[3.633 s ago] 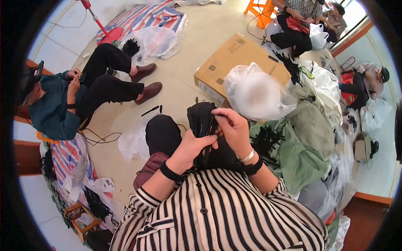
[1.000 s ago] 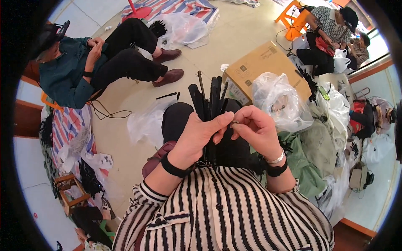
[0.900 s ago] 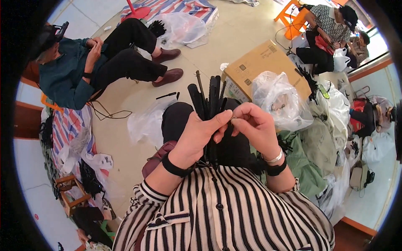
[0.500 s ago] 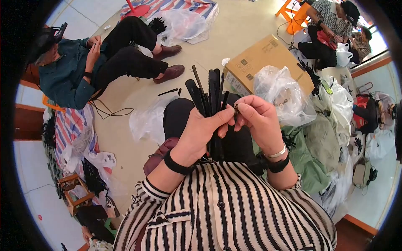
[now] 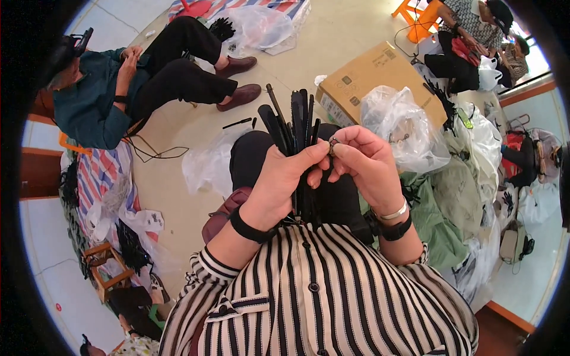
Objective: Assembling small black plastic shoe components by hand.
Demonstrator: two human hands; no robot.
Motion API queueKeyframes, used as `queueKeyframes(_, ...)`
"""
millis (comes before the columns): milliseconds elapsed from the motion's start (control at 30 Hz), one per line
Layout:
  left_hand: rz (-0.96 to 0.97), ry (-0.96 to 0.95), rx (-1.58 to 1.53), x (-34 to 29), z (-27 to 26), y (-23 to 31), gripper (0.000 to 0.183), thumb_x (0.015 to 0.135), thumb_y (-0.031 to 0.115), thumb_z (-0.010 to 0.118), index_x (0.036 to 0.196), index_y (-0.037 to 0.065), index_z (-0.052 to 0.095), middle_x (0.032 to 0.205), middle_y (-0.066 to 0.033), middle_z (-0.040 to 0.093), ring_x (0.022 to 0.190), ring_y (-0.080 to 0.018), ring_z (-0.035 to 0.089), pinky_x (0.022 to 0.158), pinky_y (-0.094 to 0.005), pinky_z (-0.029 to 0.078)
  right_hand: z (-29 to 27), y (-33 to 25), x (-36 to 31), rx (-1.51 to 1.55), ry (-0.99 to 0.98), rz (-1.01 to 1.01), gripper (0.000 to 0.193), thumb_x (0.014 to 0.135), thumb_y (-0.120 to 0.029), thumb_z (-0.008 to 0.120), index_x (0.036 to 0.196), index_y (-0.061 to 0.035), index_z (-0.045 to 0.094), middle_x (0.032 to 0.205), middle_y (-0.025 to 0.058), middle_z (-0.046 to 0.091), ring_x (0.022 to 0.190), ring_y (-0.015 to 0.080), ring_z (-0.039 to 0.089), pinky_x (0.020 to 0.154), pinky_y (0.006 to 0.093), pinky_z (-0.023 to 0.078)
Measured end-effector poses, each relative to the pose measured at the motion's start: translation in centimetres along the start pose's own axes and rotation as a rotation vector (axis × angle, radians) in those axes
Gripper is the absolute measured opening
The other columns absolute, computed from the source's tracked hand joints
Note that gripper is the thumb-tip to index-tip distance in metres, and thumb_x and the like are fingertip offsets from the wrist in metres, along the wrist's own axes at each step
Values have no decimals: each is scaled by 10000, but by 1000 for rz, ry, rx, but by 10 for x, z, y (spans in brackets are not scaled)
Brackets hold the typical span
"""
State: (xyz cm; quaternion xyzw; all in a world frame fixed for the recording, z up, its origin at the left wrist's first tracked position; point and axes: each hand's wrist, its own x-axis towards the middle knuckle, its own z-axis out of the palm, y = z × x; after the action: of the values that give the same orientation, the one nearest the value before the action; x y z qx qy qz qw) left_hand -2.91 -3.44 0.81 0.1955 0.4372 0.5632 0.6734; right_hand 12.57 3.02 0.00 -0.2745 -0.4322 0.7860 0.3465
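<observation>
A bundle of long, thin black strips (image 5: 301,121) stands upright over my lap, their exact kind unclear. My left hand (image 5: 284,178) is closed around its middle, the thumb stretched toward the right. Thumb and fingertips of my right hand (image 5: 363,155) pinch a small dark metallic piece (image 5: 332,146), and my left thumb tip meets it from the other side. The fingers hide most of this piece, so its kind does not show. Lower ends of the strips come out below my left hand, between my knees.
Ahead to the right stands a cardboard box (image 5: 380,83) with a clear plastic bag (image 5: 404,130) against it. Green sacking (image 5: 436,219) lies at my right. A seated person (image 5: 98,98) is at the left, others at the far right. A wooden stool (image 5: 107,270) stands lower left.
The strips and both hands have shifted slightly up and left in view. The small piece shows a little more between the fingertips. My grip stays the same.
</observation>
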Motion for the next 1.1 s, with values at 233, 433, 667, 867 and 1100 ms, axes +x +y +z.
queueKeyframes(233, 84, 13, 47, 1, 0, -4, 170, 859, 175, 657, 871, 6, 637, 699, -33, 610, 526, -81, 500, 487, -212, 395, -3, 4, 0, -12, 26, -3, 94, 895, -70, 567, 941, 7, 593, 774, 47, 627, 628, 77, 583, 564, 216, 517)
queueKeyframes(433, 99, -22, 87, -2, 0, -3, 170, 877, 150, 621, 916, -14, 644, 743, -64, 639, 547, -73, 502, 483, -201, 378, -8, -6, 3, 24, 143, -138, 146, 933, -127, 528, 935, 8, 584, 759, 33, 557, 607, 83, 499, 544, 255, 505)
queueKeyframes(667, 177, -63, 187, -4, 7, -7, 148, 895, 118, 592, 935, -16, 639, 772, -67, 653, 573, -58, 513, 497, -187, 390, -1, -7, 7, -163, 134, -164, 150, 924, -124, 541, 866, 5, 592, 666, -7, 546, 554, 53, 499, 515, 195, 438)
queueKeyframes(867, 228, -44, 246, 1, 3, -16, 121, 885, 105, 604, 933, -1, 637, 737, -60, 640, 541, -68, 508, 482, -195, 395, 0, -4, 7, -303, 76, -123, 124, 915, -105, 539, 858, -4, 582, 632, -20, 541, 546, 42, 500, 521, 181, 409)
queueKeyframes(1100, 354, 153, 371, 4, 6, -23, 132, 887, 126, 612, 877, 8, 668, 671, -10, 641, 503, -12, 475, 440, -182, 353, 6, 13, 9, -592, 193, -386, 85, 904, -64, 527, 912, 10, 566, 764, 9, 593, 627, 45, 533, 573, 187, 432)
